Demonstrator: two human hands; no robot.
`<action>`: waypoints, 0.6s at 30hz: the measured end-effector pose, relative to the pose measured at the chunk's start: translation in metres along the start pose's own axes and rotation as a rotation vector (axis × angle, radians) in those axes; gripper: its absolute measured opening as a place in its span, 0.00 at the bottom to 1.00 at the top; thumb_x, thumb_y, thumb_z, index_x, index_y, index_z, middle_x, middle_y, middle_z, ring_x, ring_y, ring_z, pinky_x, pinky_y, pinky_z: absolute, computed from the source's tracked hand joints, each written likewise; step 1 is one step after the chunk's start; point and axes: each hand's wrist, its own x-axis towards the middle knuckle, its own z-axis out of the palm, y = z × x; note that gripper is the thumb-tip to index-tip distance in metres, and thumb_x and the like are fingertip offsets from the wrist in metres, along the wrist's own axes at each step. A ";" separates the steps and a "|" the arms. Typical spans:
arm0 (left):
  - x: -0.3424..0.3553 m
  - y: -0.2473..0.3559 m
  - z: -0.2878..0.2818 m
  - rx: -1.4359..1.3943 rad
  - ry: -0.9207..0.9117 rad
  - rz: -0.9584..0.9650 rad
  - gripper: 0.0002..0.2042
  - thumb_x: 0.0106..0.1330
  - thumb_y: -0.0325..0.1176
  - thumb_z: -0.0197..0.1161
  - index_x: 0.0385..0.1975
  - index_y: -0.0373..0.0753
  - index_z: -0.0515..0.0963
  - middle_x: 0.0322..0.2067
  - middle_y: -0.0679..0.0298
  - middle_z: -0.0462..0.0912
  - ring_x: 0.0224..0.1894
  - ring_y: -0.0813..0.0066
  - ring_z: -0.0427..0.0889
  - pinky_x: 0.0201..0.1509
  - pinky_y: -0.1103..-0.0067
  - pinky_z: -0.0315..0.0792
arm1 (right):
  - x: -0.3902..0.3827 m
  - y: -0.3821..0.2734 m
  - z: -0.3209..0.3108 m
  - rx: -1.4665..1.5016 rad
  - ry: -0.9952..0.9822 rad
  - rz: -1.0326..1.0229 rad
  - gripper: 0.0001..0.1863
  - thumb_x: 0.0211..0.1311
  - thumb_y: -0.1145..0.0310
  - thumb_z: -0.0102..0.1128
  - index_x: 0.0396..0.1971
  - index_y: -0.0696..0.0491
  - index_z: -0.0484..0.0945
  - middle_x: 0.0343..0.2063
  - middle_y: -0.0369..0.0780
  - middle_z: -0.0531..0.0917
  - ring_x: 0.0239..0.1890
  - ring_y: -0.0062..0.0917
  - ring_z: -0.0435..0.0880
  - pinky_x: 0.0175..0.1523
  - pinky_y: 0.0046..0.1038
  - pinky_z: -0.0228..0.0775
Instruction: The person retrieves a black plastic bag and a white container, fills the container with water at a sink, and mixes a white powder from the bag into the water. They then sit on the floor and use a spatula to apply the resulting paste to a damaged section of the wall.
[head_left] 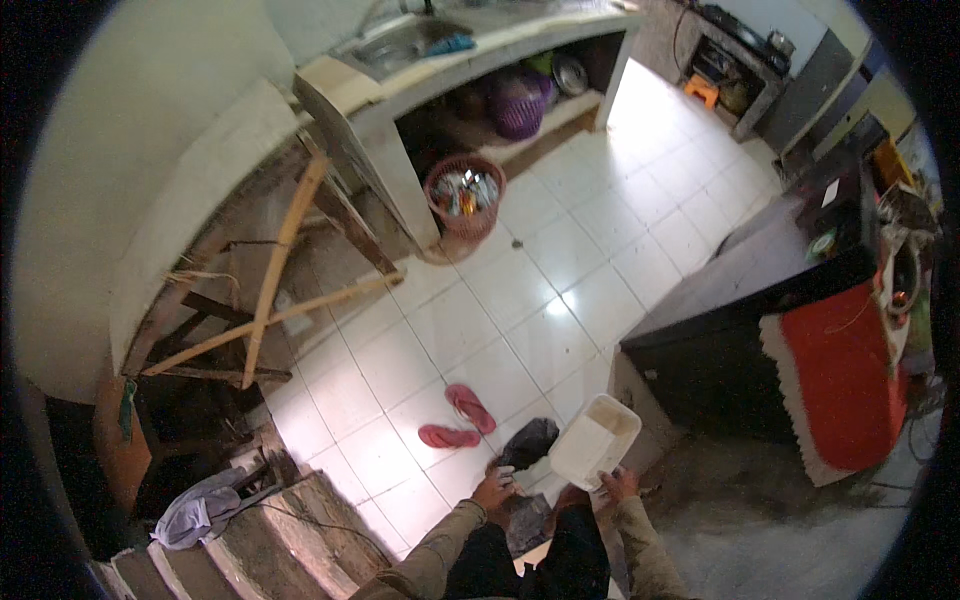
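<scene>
My right hand [620, 484] grips the near right corner of a whitish rectangular plastic tub [577, 462]. The tub is tilted, its open side showing a pale, stained inside. To its left is my left hand [492, 492], with whitish marks on the fingers. Those fingers look slightly apart, and nothing shows between them. Just beyond the left hand lies a dark plastic bag [530, 443] on the tiles. Another dark, crumpled piece [530, 520] lies beside my leg. Both of my forearms wear brownish sleeves.
Red flip-flops [468, 408] lie on the white tiled floor [440, 330]. A reddish-brown basket [465, 215] of mixed items stands by the sink counter [390, 130]. Wooden slats [285, 265] lean at left, above steps [270, 540]. A dark cabinet [720, 360] with a red cloth [850, 385] stands at right.
</scene>
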 end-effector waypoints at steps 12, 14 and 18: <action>0.064 0.274 -0.083 -0.662 0.049 0.125 0.29 0.61 0.48 0.60 0.50 0.32 0.58 0.46 0.57 0.67 0.48 0.72 0.71 0.49 0.72 0.73 | 0.060 -0.330 -0.077 0.033 -0.134 -0.346 0.14 0.53 0.65 0.59 0.26 0.64 0.77 0.16 0.45 0.79 0.15 0.26 0.79 0.20 0.29 0.71; 0.088 0.327 -0.095 -0.585 0.165 0.126 0.28 0.60 0.47 0.61 0.49 0.32 0.59 0.46 0.57 0.67 0.49 0.70 0.71 0.49 0.74 0.73 | 0.070 -0.402 -0.098 0.026 -0.137 -0.424 0.15 0.55 0.65 0.58 0.23 0.64 0.75 0.13 0.44 0.78 0.15 0.26 0.80 0.20 0.29 0.71; 0.154 0.418 -0.135 -0.557 0.208 0.301 0.28 0.59 0.44 0.62 0.50 0.32 0.59 0.48 0.55 0.67 0.49 0.69 0.72 0.49 0.74 0.74 | 0.184 -0.472 -0.126 -0.182 -0.117 -0.787 0.15 0.58 0.64 0.56 0.22 0.63 0.72 0.13 0.45 0.77 0.16 0.25 0.81 0.20 0.27 0.72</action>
